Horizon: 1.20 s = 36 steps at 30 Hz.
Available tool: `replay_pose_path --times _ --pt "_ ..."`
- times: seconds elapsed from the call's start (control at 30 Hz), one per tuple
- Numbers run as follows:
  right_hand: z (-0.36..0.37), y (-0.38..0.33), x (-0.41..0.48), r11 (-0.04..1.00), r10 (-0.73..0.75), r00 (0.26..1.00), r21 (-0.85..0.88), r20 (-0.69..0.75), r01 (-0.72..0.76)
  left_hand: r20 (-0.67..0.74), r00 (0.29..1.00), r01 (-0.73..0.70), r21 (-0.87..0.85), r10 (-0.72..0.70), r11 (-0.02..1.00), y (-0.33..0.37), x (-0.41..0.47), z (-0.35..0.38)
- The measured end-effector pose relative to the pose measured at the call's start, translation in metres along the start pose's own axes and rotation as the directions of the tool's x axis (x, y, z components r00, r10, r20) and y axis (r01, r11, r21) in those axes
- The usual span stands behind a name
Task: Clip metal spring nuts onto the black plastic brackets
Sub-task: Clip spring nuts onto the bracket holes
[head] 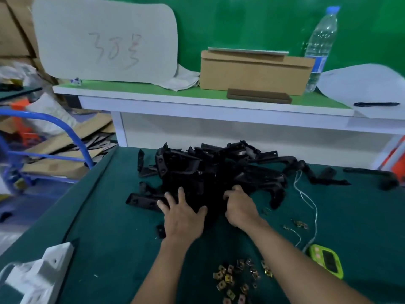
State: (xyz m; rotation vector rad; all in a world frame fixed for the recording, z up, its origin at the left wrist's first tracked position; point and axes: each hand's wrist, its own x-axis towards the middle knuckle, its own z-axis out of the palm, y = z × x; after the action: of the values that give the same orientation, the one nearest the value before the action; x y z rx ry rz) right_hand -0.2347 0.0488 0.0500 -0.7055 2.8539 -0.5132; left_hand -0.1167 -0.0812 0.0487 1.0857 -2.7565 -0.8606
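Power strip (37,279) down at the near left corner of the green mat (105,227), kept well apart from the work, likely just to stay out of the way. Over to the left hand (182,218): laid palm-down on the near left edge of the heap, fingers spread wide and straight, pinching nothing. Looked like a steadying press, pinning the pile so one piece could come free without dragging the rest. Centre stage, black plastic brackets (210,170), tangled in one loose heap toward the back of the mat, a few strays flung out on either side. Then the right hand (240,207): dug into the near right edge of that heap, knuckles up, fingers curled under and in. Could not tell whether closed round a bracket or only raking; black on black, fingertips hidden. Nearer the body, spring nuts (236,279) scattered in a small brassy cluster between the forearms, parked within easy reach for clipping. Further right, thin white wire (306,200) trailing down toward a lime-green timer (326,261). Early going by the look of it: at the picking-a-bracket step.
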Motion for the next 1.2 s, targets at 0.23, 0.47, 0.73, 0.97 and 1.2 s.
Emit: replay_pose_path --times 0.23,0.47,0.73,0.97,1.2 --pt "-0.032 0.040 -0.032 0.932 0.147 0.941 0.361 -0.304 -0.029 0.158 0.955 -0.220 -0.201 0.253 0.955 0.042 0.010 0.027" --pt "-0.060 0.060 -0.082 0.008 0.455 0.875 0.982 0.164 -0.188 -0.102 0.959 -0.275 -0.113 0.264 0.955 0.032 -0.018 0.004" --pt "-0.044 0.070 -0.140 -0.206 -0.047 0.932 0.910 0.358 -0.360 0.205 0.848 -0.104 -0.839 0.488 0.534 0.037 -0.093 0.006" --pt "-0.033 0.070 -0.164 0.710 0.094 0.995 0.703 -0.025 -0.049 0.077 0.941 -0.100 -0.868 0.329 0.487 0.043 -0.116 0.021" --pt "-0.023 0.086 -0.181 0.976 0.190 0.848 0.004 -0.495 -0.216 0.089 0.956 -0.055 -0.880 0.278 0.472 0.042 -0.123 0.039"
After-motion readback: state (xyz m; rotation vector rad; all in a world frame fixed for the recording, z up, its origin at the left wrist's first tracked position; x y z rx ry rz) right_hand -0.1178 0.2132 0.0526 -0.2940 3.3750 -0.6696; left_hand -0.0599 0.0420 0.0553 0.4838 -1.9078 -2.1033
